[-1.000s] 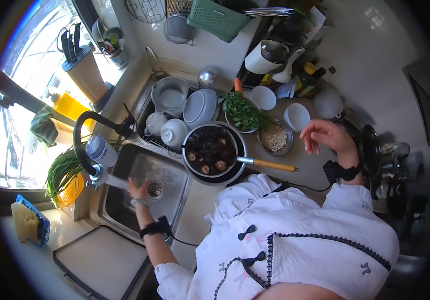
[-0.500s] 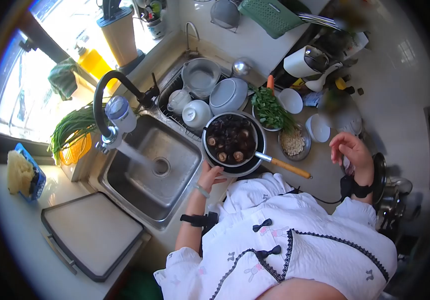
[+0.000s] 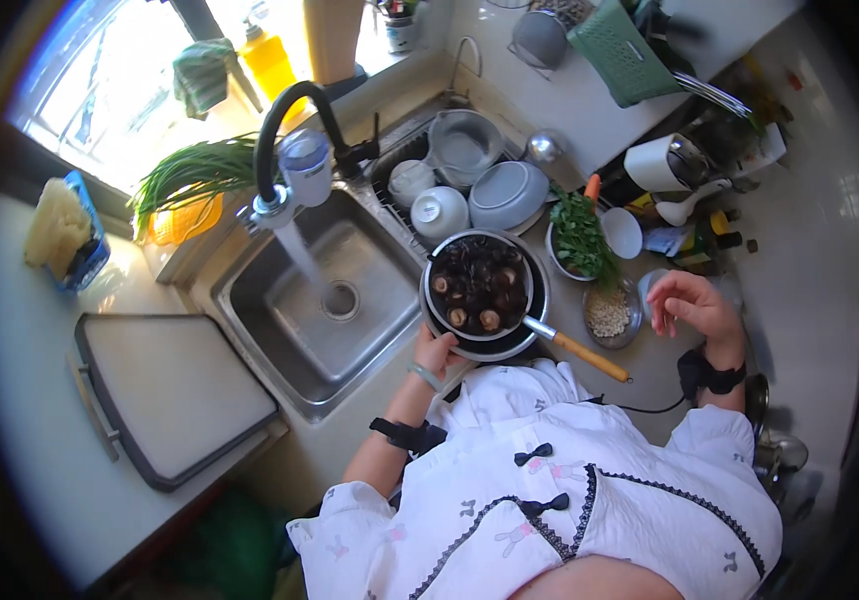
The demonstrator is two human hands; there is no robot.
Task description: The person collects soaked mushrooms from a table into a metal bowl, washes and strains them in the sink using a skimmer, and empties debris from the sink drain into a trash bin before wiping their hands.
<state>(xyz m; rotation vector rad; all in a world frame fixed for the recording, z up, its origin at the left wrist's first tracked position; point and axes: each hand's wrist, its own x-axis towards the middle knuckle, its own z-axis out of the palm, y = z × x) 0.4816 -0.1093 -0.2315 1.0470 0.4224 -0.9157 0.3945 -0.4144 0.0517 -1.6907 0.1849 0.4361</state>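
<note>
My left hand (image 3: 436, 350) grips the near-left rim of a dark bowl (image 3: 510, 348) beside the sink. A strainer with a wooden handle (image 3: 590, 355) rests in the bowl, holding dark soaked mushrooms (image 3: 480, 285); some show pale undersides. The handle points right, toward my body. My right hand (image 3: 692, 303) hovers above the counter, fingers loosely bent and apart, with nothing in them. Closest to it is a small dish of pale chopped pieces (image 3: 609, 312). Behind that dish, leafy greens (image 3: 580, 232) lie in a plate with a carrot (image 3: 593, 187).
Water runs from the black faucet (image 3: 300, 95) into the steel sink (image 3: 280, 290). A rack of bowls (image 3: 440, 212) stands behind the mushrooms. On the left are a cutting board (image 3: 175, 390), a sponge holder (image 3: 90, 240) and an orange basket of green stalks (image 3: 185, 218).
The whole view has shifted, so the sink and bowls appear farther right. My right hand has come somewhat closer to the strainer and dish. My left hand keeps its grip on the bowl.
</note>
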